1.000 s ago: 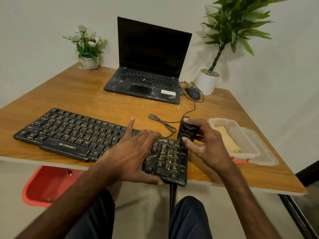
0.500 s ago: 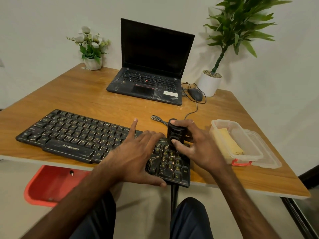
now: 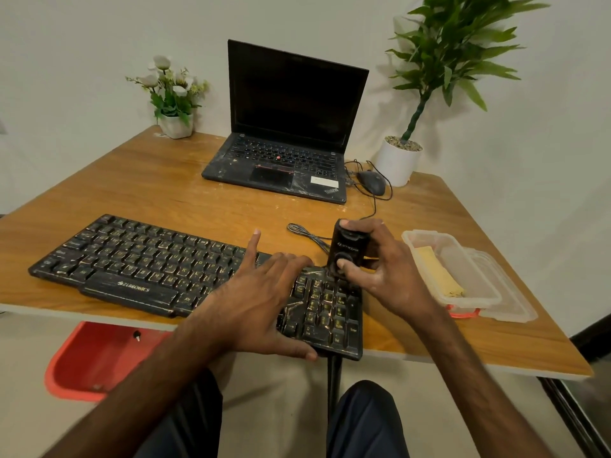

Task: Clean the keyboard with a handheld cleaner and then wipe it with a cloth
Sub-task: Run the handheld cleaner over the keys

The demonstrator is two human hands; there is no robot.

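The first step, cleaning with the device, is judged to be in hand. A small black boxy plastic handheld cleaner is gripped upright in the right hand. The fingers are wrapped over its top and far side, and the thumb is laid on its front face. Its lower end is set down on the keys at the far right corner of the wide black dust-streaked plastic keyboard, at about two o'clock from the keyboard's middle.

The keyboard lies along the near edge of the brown wooden table, at six o'clock of the table top. It is steadied by the left hand, whose fingers are spread straight and pressed flat on the keys, with nothing grasped.

The keys out toward nine o'clock look dusty, so little of the task is taken to be done. The next move is judged to call for the cleaner to be drawn slowly along the rows toward nine o'clock, kept against the keys, with the left hand shifted out of its path. The folded yellow cloth lies untouched in a clear plastic container at three o'clock of the cleaner.
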